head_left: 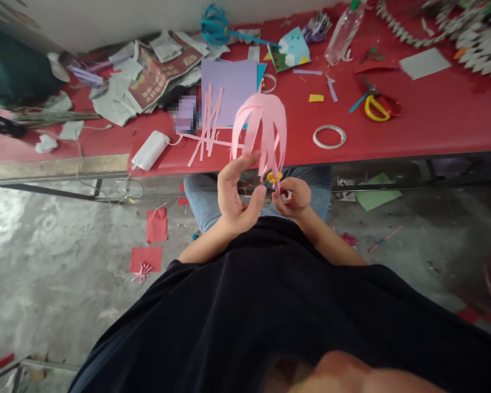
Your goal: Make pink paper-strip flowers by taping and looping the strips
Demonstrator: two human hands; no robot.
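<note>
A lantern-like globe of looped pink paper strips (276,117) stands above my lap at the table's front edge. A small yellow piece (274,177) sits around its lower end, where the strips gather. My right hand (295,196) is closed, pinching the gathered strips just below that yellow piece. To the left, my left hand (236,194) is open, its thumb and fingers apart beside the strips; the fingertips are close to a strip, and I cannot tell whether they touch. Loose pink paper strips (208,123) lie over a purple sheet (233,82) on the table behind.
On the red table (286,144) lie a roll of tape (329,137), yellow-handled scissors (377,107), a clear bottle (346,33), a white power bank (151,149) with a cable and crumpled newspaper (163,65). A blue paper-strip globe (215,24) is at the back.
</note>
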